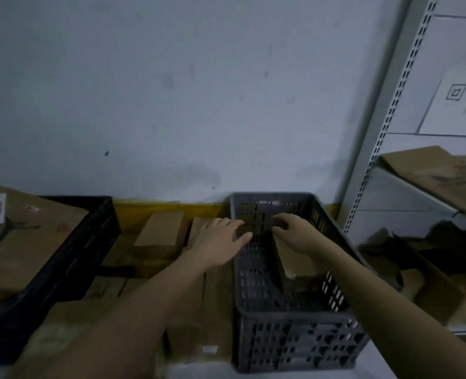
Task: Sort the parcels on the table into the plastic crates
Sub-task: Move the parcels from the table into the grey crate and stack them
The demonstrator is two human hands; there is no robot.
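Observation:
A grey perforated plastic crate (294, 340) stands at the middle right. Inside it a long brown cardboard parcel (294, 259) lies along the right wall. My right hand (294, 232) is inside the crate, its fingers curled over the far end of that parcel. Over the crate's left rim, my left hand (220, 242) hovers with straight, spread fingers and holds nothing. A black crate (70, 258) at the left carries a large flat cardboard parcel (21, 242) with a white label. Between the crates lie a small brown box (160, 231) and larger cartons (199, 310).
A grey wall rises behind the table, with a yellow strip along its base. At the right stands a metal shelf unit (385, 127) with flattened cardboard (445, 170) and crumpled boxes (431, 269) on its shelves, plus a paper sign (461, 105).

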